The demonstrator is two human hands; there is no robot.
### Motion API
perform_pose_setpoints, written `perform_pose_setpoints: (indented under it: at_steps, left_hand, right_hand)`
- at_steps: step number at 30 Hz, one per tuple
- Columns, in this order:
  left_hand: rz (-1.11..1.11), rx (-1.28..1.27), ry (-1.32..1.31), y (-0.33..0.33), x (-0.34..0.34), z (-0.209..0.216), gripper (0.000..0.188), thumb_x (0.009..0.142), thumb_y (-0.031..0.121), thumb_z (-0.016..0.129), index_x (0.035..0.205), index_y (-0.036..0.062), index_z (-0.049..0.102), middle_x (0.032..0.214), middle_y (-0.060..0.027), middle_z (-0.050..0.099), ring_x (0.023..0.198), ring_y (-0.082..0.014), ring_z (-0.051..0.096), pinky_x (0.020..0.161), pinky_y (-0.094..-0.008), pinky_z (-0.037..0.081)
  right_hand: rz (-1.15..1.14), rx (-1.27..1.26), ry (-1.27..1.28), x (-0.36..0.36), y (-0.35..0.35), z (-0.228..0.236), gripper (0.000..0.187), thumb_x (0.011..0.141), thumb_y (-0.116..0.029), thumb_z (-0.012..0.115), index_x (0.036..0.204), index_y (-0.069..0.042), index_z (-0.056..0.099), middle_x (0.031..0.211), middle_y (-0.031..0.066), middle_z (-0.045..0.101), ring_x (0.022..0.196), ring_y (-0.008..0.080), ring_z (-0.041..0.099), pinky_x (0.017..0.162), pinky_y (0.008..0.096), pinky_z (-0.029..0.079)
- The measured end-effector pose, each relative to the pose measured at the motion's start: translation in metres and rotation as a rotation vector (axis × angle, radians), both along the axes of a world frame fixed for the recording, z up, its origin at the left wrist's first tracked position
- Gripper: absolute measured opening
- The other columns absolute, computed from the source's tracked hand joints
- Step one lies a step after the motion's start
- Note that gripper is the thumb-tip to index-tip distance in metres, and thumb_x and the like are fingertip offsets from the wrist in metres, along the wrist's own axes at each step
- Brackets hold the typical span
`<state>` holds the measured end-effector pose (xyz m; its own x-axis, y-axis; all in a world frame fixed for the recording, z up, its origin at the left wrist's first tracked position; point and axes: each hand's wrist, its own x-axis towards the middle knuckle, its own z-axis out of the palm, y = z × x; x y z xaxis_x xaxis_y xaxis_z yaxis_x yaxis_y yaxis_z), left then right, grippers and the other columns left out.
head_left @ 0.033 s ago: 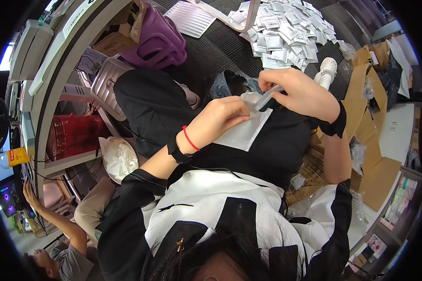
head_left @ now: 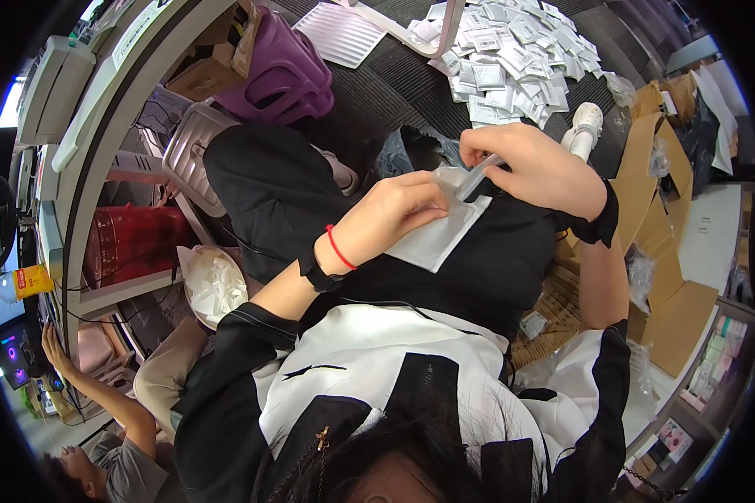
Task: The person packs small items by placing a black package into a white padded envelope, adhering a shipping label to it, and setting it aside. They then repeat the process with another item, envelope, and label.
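Observation:
Above my lap, a flat white mailer bag [head_left: 436, 243] hangs tilted between my hands. My left hand [head_left: 398, 205] is closed on its upper left part, thumb and fingers pinching the edge. From the right, my right hand [head_left: 533, 168] pinches a pale translucent strip [head_left: 475, 178] at the bag's upper end. The strip runs slantwise from my fingers down to the bag; whether it is a flap or a peel-off liner I cannot tell. My fingers hide part of the bag's upper edge.
Many white packets [head_left: 512, 59] lie heaped on the floor ahead. Left are a purple stool [head_left: 289, 80], a desk edge, a bin of white scraps [head_left: 214, 285] and a seated person [head_left: 126, 411]. An opened cardboard box [head_left: 646, 184] stands right, near a dark plastic bag [head_left: 394, 155].
The white mailer bag has turned very slightly, its lower corner shifting a little to the left. Both hands keep their hold.

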<state>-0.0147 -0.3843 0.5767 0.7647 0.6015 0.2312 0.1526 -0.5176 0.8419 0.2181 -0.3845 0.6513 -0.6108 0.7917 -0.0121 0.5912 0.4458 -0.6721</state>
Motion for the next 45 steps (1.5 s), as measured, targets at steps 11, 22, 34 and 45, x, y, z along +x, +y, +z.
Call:
perform_pose_setpoints:
  at_steps: [11,22,34,45]
  left_hand:
    - [-0.099,-0.062,-0.131,-0.003,0.002,0.001,0.011,0.082,0.006,0.07,0.091,0.0038,0.064,0.093,-0.0084,0.06,0.081,-0.0268,0.063,0.071,-0.0325,0.05]
    - [-0.012,-0.066,-0.062,-0.003,0.002,0.006,0.05,0.082,0.009,0.073,0.125,0.0045,0.049,0.115,-0.009,0.062,0.085,-0.0228,0.064,0.073,-0.0304,0.05]
    - [0.046,0.096,0.006,-0.011,0.014,-0.002,0.032,0.078,0.011,0.076,0.105,0.0059,0.059,0.097,-0.0075,0.063,0.079,-0.0246,0.064,0.067,-0.0321,0.051]
    - [0.039,0.058,-0.006,-0.006,0.015,-0.005,0.029,0.078,0.007,0.074,0.101,0.0028,0.057,0.095,-0.0092,0.061,0.083,-0.0269,0.063,0.071,-0.0337,0.051]
  right_hand:
    - [0.012,0.013,0.145,-0.017,-0.01,-0.003,0.018,0.071,0.003,0.056,0.09,0.001,0.054,0.077,0.0174,0.063,0.073,0.035,0.064,0.065,0.0376,0.049]
    - [-0.059,-0.057,0.141,-0.007,-0.003,-0.007,0.031,0.076,0.001,0.064,0.105,-0.001,0.054,0.085,0.0094,0.066,0.085,0.0216,0.068,0.079,0.0301,0.05]
    - [0.04,-0.159,0.187,0.016,0.008,-0.011,0.033,0.074,-0.003,0.062,0.103,-0.002,0.048,0.085,0.0123,0.065,0.086,0.0273,0.065,0.078,0.0347,0.049]
    - [-0.068,-0.184,0.125,0.015,-0.002,-0.01,0.028,0.076,0.005,0.062,0.101,0.0,0.05,0.091,0.0104,0.058,0.086,0.022,0.064,0.081,0.0328,0.049]
